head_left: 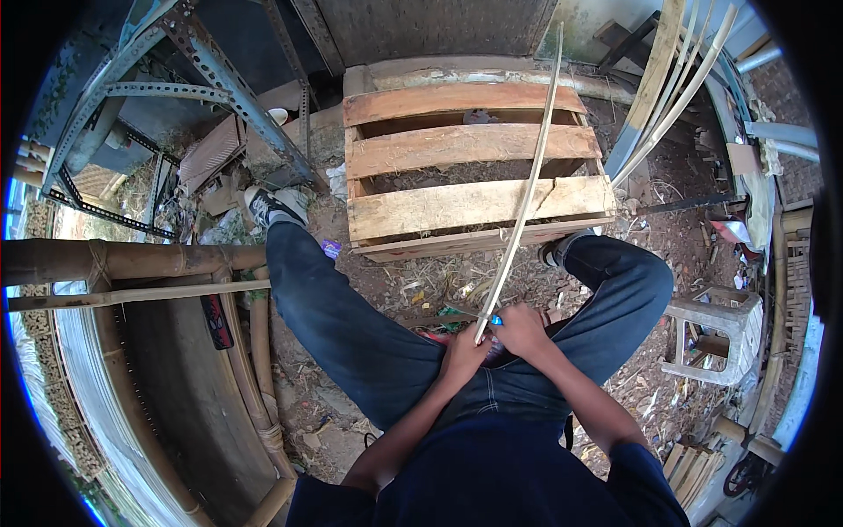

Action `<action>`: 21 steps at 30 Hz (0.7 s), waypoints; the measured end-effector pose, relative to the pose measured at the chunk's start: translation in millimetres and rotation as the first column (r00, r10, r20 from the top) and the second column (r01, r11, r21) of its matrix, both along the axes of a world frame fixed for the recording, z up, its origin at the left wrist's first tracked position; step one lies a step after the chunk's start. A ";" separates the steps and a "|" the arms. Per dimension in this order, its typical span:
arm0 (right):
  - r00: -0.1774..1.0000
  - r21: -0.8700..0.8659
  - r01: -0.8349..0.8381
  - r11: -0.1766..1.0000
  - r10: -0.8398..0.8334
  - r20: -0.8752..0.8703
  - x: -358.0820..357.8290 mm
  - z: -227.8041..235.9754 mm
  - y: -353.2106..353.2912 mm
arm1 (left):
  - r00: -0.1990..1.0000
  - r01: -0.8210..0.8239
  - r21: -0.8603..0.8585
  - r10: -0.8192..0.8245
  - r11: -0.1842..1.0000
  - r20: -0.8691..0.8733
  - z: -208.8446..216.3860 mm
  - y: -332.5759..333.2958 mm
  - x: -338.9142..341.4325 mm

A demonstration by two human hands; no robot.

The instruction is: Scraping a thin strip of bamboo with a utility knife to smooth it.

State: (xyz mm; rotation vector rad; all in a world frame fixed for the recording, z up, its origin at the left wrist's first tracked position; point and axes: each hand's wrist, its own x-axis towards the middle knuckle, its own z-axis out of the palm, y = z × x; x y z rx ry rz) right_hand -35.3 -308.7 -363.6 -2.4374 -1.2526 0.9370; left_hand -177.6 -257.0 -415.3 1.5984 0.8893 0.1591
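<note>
A long, pale bamboo strip (531, 182) rises from my lap and leans away over the wooden pallet (474, 149). My left hand (464, 360) is closed around its near end, between my thighs. Close beside it on the right, my right hand (520, 330) is closed on a knife (497, 321), of which a bit of blue shows at the fingers. The thin blade points left and crosses the strip just above my left hand. Most of the knife's handle is hidden in my right fist.
On the left stands a bamboo bench frame (176, 259). A grey plastic stool (724, 338) sits to the right. More long strips (689, 79) lean at the far right, near a blue metal frame (211, 66) at the far left. Debris litters the dirt floor (421, 290).
</note>
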 end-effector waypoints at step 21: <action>0.995 -0.165 -0.053 0.985 0.067 0.077 10.4 6.4 -0.8 | 0.993 0.082 -0.005 -0.082 0.997 -0.086 0.7 -2.9 2.9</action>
